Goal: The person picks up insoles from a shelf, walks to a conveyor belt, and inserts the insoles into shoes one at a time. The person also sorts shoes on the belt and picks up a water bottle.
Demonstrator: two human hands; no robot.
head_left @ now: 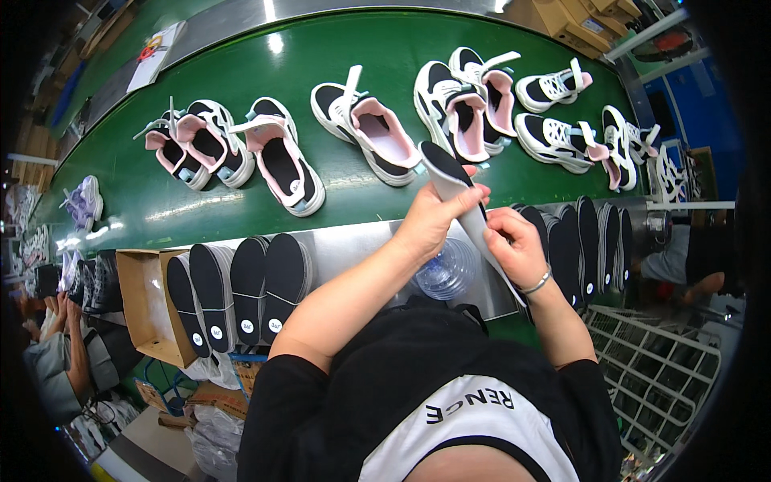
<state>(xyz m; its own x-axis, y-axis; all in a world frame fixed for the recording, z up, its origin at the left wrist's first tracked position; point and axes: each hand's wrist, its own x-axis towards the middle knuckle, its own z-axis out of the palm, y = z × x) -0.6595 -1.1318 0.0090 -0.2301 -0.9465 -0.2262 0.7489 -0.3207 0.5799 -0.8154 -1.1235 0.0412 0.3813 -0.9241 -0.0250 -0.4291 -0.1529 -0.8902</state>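
A dark-topped insole [446, 165] with a pale underside slants in front of my chest. My left hand [430, 215] is closed around its upper part, thumb across the pale face. Lower down, my right hand [518, 247] has its fingers curled against the insole's edge, pinching it. Just beyond my left hand stands a black and white sneaker [397, 169] with pink lining, its tongue pulled up. Another open sneaker [283, 165] is to its left, with a pair [201, 145] farther left. More such sneakers [466, 104] are grouped beyond my hands.
Bundled black insoles [265, 273] line the bench's near edge on the left, and more insoles [588, 241] stand on the right. A clear round plastic container [446, 273] is under my forearms. Laced sneakers [554, 140] sit far right. A cardboard box [148, 309], wire basket [654, 369] and co-worker's arm [76, 353] flank me.
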